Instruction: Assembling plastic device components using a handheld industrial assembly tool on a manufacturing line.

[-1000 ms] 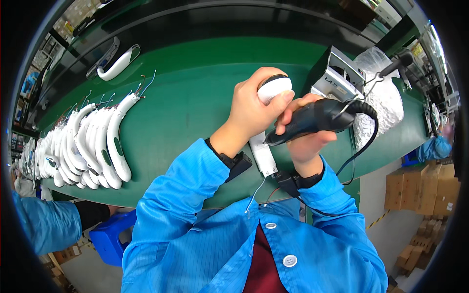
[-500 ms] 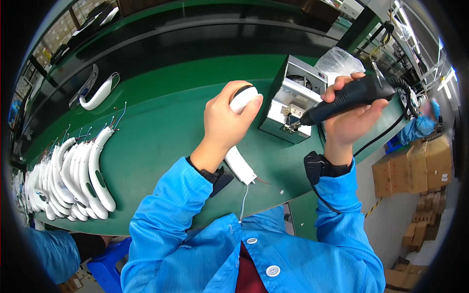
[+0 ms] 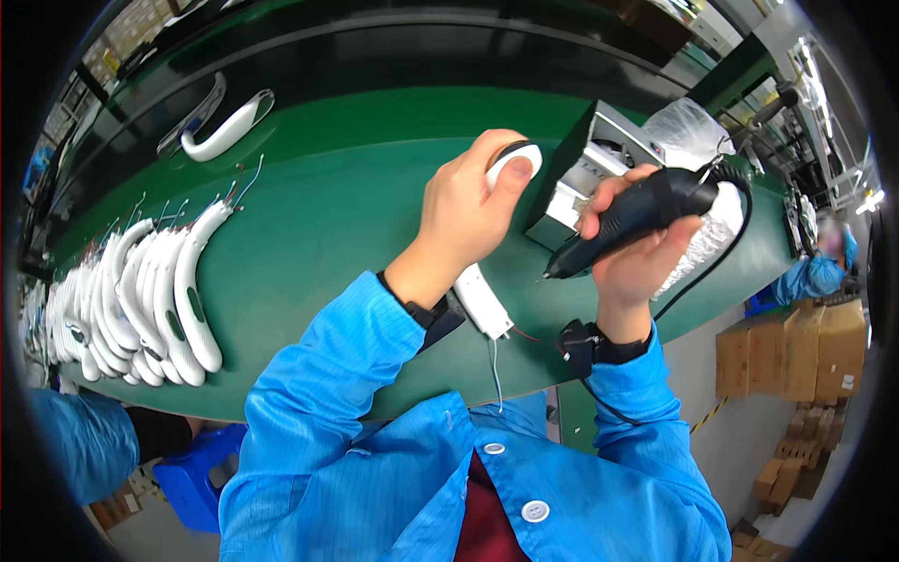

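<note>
My left hand [image 3: 461, 208] is closed around a curved white plastic housing [image 3: 483, 302] above the table. The housing's rounded top, with a dark edge, shows past my thumb; its lower end trails a pale wire and a thin red one. My palm hides the middle. My right hand [image 3: 629, 272] grips a black electric screwdriver [image 3: 646, 214], its tip pointing down and left towards the housing, apart from it. Just behind the screwdriver stands a grey metal box, a screw feeder [image 3: 573, 192], partly hidden by the tool and my fingers.
Many similar white housings [image 3: 192, 309] with wires lie in a row at the left of the green table [image 3: 309, 234]. Two curved shells [image 3: 225, 136] lie at the far left. Clear plastic bags [image 3: 688, 131] sit right of the feeder. The screwdriver's black cable [image 3: 740, 248] loops at the right.
The screwdriver tip has come away from the feeder's front, moving left and nearer me. My left hand still holds the housing, a little further right and up in view. The view has shifted slightly.
</note>
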Motion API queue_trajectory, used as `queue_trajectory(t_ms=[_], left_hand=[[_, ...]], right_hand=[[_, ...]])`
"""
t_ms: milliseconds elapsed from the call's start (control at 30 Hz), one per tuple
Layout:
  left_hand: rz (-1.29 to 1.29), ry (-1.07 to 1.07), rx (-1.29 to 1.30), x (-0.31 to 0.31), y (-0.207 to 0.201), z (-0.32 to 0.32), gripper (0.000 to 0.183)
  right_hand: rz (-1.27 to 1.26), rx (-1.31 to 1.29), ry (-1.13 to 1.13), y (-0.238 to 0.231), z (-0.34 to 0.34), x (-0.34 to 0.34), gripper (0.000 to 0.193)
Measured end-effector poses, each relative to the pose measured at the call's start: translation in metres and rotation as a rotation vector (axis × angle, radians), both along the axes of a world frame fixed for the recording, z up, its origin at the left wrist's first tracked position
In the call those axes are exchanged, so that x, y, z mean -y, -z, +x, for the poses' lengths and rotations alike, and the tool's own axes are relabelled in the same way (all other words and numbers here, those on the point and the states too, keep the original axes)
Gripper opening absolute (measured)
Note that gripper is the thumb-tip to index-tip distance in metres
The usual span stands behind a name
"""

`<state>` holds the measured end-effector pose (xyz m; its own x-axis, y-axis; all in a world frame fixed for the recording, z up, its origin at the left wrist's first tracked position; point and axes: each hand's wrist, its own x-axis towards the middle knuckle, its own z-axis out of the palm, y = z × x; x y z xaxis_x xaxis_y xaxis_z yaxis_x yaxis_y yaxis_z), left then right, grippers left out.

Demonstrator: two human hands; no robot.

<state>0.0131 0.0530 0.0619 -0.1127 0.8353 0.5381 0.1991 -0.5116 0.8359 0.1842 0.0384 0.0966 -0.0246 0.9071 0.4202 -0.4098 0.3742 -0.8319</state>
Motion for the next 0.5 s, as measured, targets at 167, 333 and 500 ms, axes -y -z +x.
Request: queue_trajectory(t_ms=[167,333,500], left_hand=[[0.020,0.019,0.006,0.002,0.001,-0.007,0.044],[0.014,0.015,0.000,0.005,-0.003,-0.010,0.044],[-0.015,0.025,0.015,0.006,0.000,-0.015,0.044]], right_hand=[[0.020,-0.150,-0.154,0.011,-0.047,0.023,0.088],[0.040,-0.182,-0.183,0.019,-0.059,0.025,0.087],[0.049,-0.128,-0.222,0.031,-0.066,0.021,0.085]])
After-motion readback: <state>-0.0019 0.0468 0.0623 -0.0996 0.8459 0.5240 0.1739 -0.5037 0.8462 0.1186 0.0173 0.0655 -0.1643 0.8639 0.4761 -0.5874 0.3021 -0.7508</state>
